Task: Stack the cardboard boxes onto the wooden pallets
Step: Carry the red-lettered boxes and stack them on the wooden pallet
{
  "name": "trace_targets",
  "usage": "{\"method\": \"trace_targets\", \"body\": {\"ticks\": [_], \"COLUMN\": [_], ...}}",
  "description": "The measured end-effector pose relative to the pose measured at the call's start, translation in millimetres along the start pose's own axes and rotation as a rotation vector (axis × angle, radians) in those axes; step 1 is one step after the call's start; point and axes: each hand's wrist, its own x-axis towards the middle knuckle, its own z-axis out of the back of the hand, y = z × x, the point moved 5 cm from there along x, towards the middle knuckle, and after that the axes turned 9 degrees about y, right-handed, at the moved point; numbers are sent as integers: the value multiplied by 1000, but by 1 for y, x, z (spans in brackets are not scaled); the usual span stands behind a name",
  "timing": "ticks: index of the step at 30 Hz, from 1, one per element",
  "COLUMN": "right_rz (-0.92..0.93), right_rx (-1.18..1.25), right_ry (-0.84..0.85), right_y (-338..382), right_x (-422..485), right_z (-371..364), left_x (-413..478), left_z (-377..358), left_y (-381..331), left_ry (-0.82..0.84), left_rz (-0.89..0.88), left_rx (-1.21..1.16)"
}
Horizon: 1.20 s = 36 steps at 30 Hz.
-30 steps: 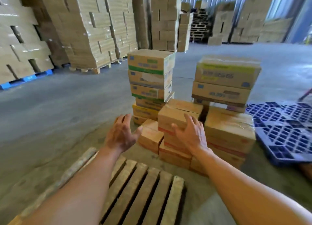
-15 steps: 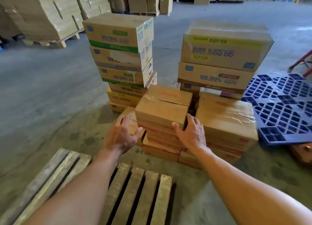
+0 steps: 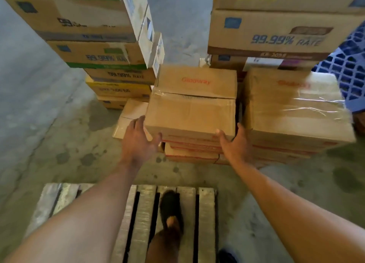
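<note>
At the 2 near corners of the top cardboard box (image 3: 191, 112), which sits on the middle stack just past the wooden pallet (image 3: 142, 213), the left hand (image 3: 138, 142) and right hand (image 3: 235, 146) are spread flat, fingers along its sides and thumbs at its front. That placement looks meant for a level lift. Only 1 foot (image 3: 170, 209) rests on that 1 pallet, with 4 box stacks and 1 blue plastic pallet (image 3: 347, 69) beyond.
</note>
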Motion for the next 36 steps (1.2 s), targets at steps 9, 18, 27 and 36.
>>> {"method": "trace_targets", "body": {"ticks": [9, 18, 27, 36], "right_rz": [-238, -288, -87, 134], "right_rx": [231, 411, 444, 476], "right_ry": [-143, -228, -112, 154], "right_y": [-22, -37, -19, 11], "right_x": [66, 83, 65, -3], "right_z": [-36, -44, -22, 32], "left_x": [124, 159, 111, -52], "left_z": [-35, -68, -54, 3], "left_y": [46, 66, 68, 44], "left_ry": [81, 230, 178, -121], "left_rz": [75, 91, 145, 183], "left_rx": [-151, -587, -809, -949]}}
